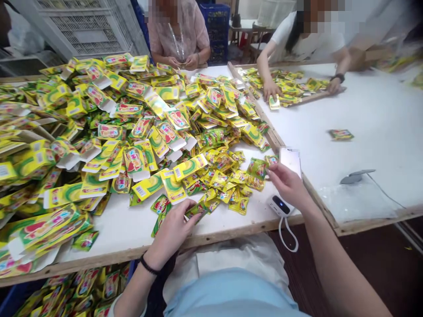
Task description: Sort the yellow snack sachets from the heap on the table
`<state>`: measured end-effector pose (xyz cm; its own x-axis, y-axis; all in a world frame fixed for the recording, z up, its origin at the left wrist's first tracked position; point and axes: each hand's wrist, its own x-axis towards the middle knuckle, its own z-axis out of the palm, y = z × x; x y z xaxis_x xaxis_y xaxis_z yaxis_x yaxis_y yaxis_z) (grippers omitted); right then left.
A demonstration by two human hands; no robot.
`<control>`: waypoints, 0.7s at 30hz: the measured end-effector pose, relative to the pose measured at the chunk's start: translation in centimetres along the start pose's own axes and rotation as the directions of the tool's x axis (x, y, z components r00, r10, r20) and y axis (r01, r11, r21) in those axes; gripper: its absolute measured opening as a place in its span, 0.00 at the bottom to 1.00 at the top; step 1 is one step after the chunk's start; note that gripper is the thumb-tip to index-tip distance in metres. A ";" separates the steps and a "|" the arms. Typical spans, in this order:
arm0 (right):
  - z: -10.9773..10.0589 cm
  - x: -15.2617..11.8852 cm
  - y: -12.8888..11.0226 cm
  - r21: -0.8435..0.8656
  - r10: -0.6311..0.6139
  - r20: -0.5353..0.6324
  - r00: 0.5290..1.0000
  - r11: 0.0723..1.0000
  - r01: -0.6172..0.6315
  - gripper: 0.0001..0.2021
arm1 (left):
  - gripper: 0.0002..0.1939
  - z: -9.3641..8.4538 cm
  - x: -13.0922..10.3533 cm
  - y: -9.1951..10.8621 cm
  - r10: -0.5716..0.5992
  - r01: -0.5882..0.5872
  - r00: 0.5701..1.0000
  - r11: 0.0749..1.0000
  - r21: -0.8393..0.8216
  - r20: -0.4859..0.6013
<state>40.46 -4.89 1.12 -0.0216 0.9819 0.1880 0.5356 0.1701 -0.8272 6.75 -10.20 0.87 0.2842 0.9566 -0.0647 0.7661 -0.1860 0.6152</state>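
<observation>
My left hand (175,224), with a black band at the wrist, is closed on a small green packet (197,211) near the table's front edge. My right hand (286,180) pinches the edge of another green packet (257,168), which hangs just over the table. Between them lies a heap of small yellow packets (224,178). Flat yellow-green boxes (137,163), some with open white flaps, are piled to the left and behind. Two green packets (161,204) rest beside my left hand.
A white power bank (280,206) with a looped cable and a phone (291,160) lie by my right hand. A wooden strip (272,136) divides the table. Two people sit across. A blue crate (9,293) of packets stands below.
</observation>
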 end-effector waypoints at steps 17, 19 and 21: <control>2.3 -6.6 -2.0 0.661 0.248 0.136 0.959 0.699 -0.275 0.11 | 0.12 1.6 2.2 1.7 0.286 -0.259 0.953 0.940 0.220 -0.100; 3.5 -6.6 -2.2 0.725 0.262 0.173 0.949 0.619 -0.303 0.12 | 0.11 2.8 2.3 2.3 0.369 -0.352 0.927 0.917 0.187 -0.065; 4.6 -6.4 -2.6 0.787 0.272 0.171 0.947 0.541 -0.298 0.11 | 0.11 4.7 3.1 3.9 0.417 -0.404 0.908 0.896 0.187 -0.036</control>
<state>35.34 -11.25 -0.31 -0.0193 0.9903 -0.1376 -0.3681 -0.1350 -0.9199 13.34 -9.06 -0.63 0.5566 0.7994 0.2262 0.6791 -0.5947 0.4304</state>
